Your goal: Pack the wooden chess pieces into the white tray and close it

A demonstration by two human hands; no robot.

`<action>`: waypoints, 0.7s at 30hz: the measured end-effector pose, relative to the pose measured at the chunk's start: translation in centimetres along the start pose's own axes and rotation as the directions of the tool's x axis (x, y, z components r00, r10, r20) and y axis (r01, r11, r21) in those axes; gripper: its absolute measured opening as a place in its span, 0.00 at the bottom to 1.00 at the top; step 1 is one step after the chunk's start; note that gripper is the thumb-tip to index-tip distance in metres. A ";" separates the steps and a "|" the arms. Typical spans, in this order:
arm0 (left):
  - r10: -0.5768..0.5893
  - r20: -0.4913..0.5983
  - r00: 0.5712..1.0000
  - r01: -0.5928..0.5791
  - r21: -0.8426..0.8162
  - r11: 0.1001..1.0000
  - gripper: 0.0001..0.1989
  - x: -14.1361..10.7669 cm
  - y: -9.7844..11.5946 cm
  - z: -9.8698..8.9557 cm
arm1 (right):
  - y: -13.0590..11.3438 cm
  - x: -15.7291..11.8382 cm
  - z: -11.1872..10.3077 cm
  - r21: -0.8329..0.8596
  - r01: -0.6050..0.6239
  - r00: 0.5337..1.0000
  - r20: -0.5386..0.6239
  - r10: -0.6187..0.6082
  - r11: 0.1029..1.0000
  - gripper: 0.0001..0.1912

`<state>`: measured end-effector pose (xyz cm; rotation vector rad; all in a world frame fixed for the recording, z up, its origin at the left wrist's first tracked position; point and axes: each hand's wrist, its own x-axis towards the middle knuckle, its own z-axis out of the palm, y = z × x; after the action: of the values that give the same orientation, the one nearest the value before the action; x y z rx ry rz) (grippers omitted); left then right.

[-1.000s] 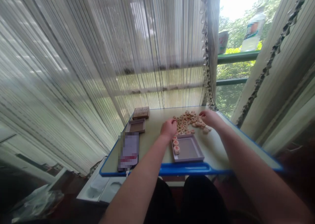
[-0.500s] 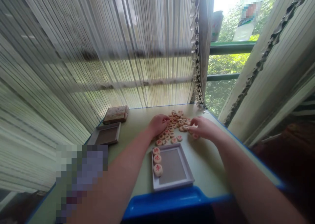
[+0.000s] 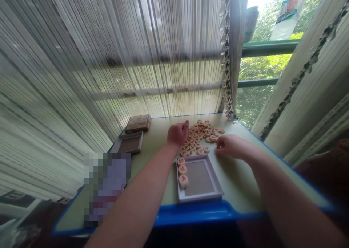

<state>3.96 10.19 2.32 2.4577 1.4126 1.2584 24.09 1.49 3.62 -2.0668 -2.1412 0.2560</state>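
The right hand [image 3: 231,145] has slid off the round pieces [image 3: 207,133] to four o'clock, so more show; I can't tell what it or the left hand [image 3: 176,133] grips.

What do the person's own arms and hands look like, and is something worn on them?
The left hand and the right hand show no gloves, and no ring or watch can be made out. Both forearms are without sleeves, cables or visible markings. Fine details, such as the nails, are too blurred to tell.
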 end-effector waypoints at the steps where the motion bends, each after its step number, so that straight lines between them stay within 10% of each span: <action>1: 0.010 -0.002 1.000 -0.010 0.023 1.000 0.29 0.0 0.0 -0.1 | -0.1 0.0 0.1 0.012 0.024 1.000 -0.014 -0.023 1.000 0.08; 21: 0.058 0.115 0.992 -0.091 0.309 0.947 0.29 -0.4 0.0 -0.7 | -0.9 -0.4 -0.2 0.101 0.114 0.993 0.007 -0.115 0.988 0.11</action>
<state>3.38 9.68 2.53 2.7567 1.6163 0.9616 23.28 1.10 4.03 -1.8853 -2.1969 0.3554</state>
